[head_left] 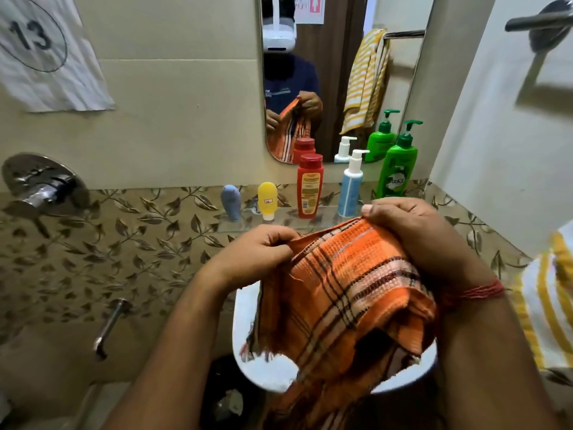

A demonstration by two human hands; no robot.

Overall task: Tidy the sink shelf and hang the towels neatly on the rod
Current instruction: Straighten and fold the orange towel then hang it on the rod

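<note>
Head view: both hands work the orange checked towel (350,293) over the white sink (248,330). Left hand (257,252) pinches the towel's upper edge at abt 10 o'clock of the cloth, fingers curled on it. Right hand (415,231) grips the top fold at 1 o'clock, thumb and fingers wrapped over the fabric. Towel is bunched and part-folded, lower end hanging past the sink rim toward 6 o'clock.

Step, as I judge: towel stage, straightening/folding before hanging. Glass shelf (248,226) at 12 o'clock looks sorted already, w/ bottles (310,187) standing upright in a row.

Next move prob needs edges pulled even, then a swing to 2–3 o'clock, where the yellow striped towel (545,305) hangs by the wall; rod itself not clearly in view there.

Room: bottles sit just beyond the knuckles, so lifting fwd risks knocking them. Wall is tight on the right; left side toward 9 o'clock is more open.
</note>
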